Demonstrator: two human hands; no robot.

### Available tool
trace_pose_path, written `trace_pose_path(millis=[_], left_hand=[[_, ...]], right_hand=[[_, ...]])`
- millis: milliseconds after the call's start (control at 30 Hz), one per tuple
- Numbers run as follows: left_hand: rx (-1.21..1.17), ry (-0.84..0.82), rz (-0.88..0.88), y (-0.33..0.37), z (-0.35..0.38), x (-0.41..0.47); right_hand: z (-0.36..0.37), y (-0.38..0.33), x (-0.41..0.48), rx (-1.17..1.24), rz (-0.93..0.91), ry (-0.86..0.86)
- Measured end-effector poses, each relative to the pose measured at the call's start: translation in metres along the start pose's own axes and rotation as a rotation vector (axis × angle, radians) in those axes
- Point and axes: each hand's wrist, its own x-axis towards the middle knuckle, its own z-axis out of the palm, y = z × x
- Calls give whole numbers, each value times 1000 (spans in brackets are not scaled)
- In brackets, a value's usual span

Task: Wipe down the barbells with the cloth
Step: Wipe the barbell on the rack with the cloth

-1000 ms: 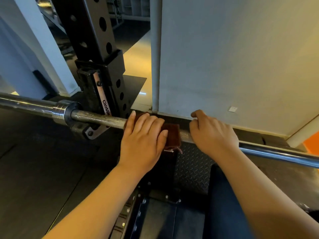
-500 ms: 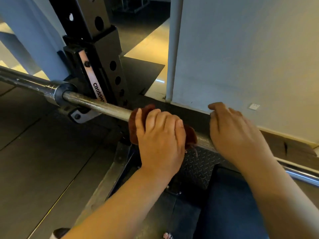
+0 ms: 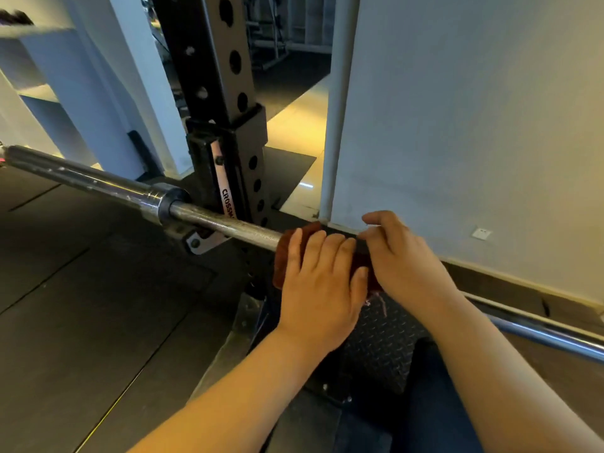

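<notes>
My left hand point(image 3: 322, 286) clamps a soft maroon cloth point(image 3: 283, 253) round the smooth steel barbell point(image 3: 222, 223) — my right hand point(image 3: 403, 261) grips bare shaft alongside.

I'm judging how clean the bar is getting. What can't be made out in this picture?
Head view: the barbell surface where it is covered by the cloth and left hand.
What the right hand holds: its own back hides the fingertips.
Both barbell ends, cut off by the frame edges.
Rack label, its lower part behind the barbell.
</notes>
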Motion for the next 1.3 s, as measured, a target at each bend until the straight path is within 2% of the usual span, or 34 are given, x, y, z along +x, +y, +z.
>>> trace_pose_path(millis=[33, 100, 233, 300, 400, 500, 600, 667, 733, 867, 933, 1000, 1133, 1300], left_hand=[[26, -29, 82, -11, -2, -5], [63, -43, 153, -43, -8, -6], [30, 28, -77, -107, -18, 4], [16, 51, -166, -115, -19, 8], [4, 32, -223, -85, -21, 9], [-32, -34, -29, -69, -17, 1], [-11, -86, 175, -102, -26, 5], [25, -85, 135, -127, -32, 11], [56, -50, -5, -141, -35, 15], [2, -57, -160, -116, -29, 13], [-21, -85, -118, -96, -25, 9], [-51, -96, -5, -89, -23, 0], [31, -112, 141, -124, -32, 3], [51, -56, -143, -133, -35, 15]], right_hand=[[5, -5, 3, 56, 20, -12], [8, -10, 7, 18, 47, -1], [13, -11, -2, -340, 39, 42], [18, -14, -4, -409, 16, 72], [21, -16, 0, -405, 45, 78], [22, -18, -1, -423, 68, 101], [23, -21, -2, -437, 93, 105], [24, -23, -2, -441, 98, 118], [25, -25, -1, -448, 105, 125], [28, -24, -1, -448, 136, 152], [28, -24, -1, -457, 139, 154], [27, -26, -2, -464, 148, 141], [28, -27, -4, -465, 153, 154], [26, -29, -5, -472, 132, 140]])
